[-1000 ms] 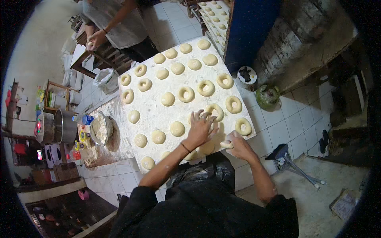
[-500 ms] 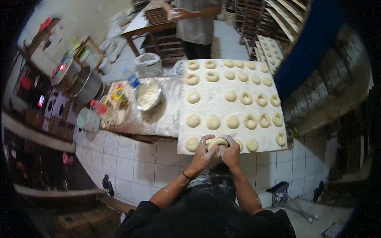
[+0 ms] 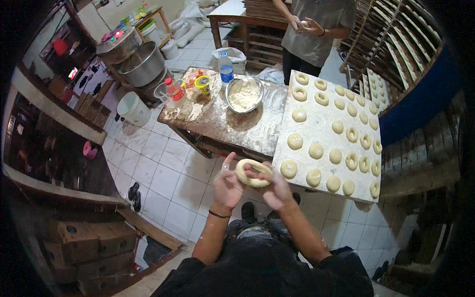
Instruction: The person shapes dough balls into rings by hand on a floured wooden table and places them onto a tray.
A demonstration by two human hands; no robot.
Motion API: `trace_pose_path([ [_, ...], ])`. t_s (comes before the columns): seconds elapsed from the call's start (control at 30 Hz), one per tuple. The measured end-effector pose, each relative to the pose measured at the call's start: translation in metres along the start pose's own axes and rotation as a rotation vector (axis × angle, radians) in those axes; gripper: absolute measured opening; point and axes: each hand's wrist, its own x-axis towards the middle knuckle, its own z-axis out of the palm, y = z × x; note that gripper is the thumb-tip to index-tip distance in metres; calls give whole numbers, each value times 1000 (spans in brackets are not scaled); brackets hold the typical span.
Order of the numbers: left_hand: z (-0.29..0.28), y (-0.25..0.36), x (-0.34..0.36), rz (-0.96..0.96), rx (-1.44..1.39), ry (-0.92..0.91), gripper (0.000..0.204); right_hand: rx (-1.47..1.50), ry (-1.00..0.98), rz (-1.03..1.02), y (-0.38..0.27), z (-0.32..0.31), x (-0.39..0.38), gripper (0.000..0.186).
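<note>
Both my hands hold a ring of pale dough [image 3: 253, 182] up in front of the floured board. My left hand [image 3: 227, 185] grips its left side with the index finger raised, some fingers inside the hole. My right hand [image 3: 274, 193] is closed on the right side, fingertips in the opening. The white board [image 3: 316, 119] carries several rows of dough rounds [image 3: 335, 156] and rings [image 3: 365, 141]. Left of it, the floured worktable [image 3: 208, 126] holds a metal bowl of flour [image 3: 243, 96], a blue-labelled bottle [image 3: 226, 67], a red-capped bottle [image 3: 174, 89] and small yellow containers [image 3: 202, 84].
A co-worker [image 3: 314, 44] stands behind the board with hands together, near a wooden table [image 3: 215, 22]. Racks of trays [image 3: 403, 37] are at upper right. A steel mixer bowl [image 3: 143, 67], white bucket [image 3: 133, 109], cardboard boxes [image 3: 99, 242] and slippers [image 3: 133, 195] are at left.
My hands have lifted the dough ring off the board's front edge to left of it and opened its hole wider. The view has turned toward the left side of the room.
</note>
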Motion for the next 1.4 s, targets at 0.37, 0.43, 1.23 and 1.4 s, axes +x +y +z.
trace_pose_path([
  [0.37, -1, -13, 9, -499, 8, -249, 72, 144, -288, -1, -58, -14, -44, 58],
  [0.43, 5, -39, 2, -620, 57, -270, 75, 139, -280, -124, -69, -14, -46, 57],
  [1.23, 132, -314, 109, -1101, 772, -473, 39, 41, 229, -469, -194, -197, -193, 27],
  [1.4, 133, -383, 102, -1112, 130, -176, 42, 673, 389, -863, -223, -232, -169, 22],
])
